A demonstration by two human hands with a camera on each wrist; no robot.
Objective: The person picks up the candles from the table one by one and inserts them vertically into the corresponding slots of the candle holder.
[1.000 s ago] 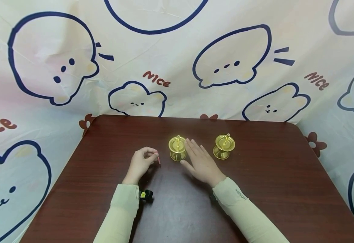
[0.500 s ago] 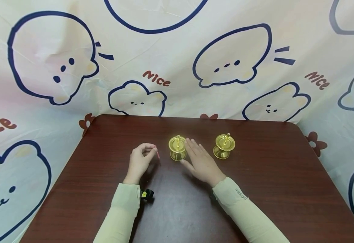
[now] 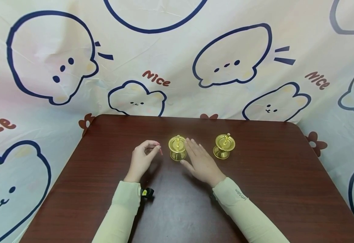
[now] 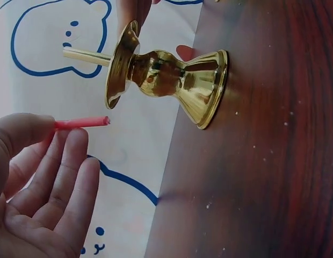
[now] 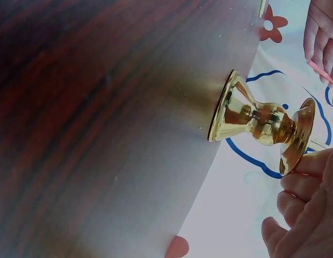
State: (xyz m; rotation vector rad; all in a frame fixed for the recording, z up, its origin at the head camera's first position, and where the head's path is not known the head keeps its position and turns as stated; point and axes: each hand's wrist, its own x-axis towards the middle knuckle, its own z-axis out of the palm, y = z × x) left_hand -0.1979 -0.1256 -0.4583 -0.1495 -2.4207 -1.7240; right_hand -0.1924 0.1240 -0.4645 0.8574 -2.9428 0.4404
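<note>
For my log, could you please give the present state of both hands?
Left hand: pinching a red stick.
Right hand: open, beside a gold holder.

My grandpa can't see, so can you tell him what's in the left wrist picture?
A left hand pinches a short pink stick near a shiny gold stand on a dark wooden table, all turned sideways. Behind is a cartoon cloth.

Far off, I see the left hand (image 3: 141,161) pinch a thin red stick (image 3: 161,152). The right hand (image 3: 202,162) is by one gold candlestick (image 3: 175,145); another gold candlestick (image 3: 222,145) stands on the brown table (image 3: 265,182).
</note>
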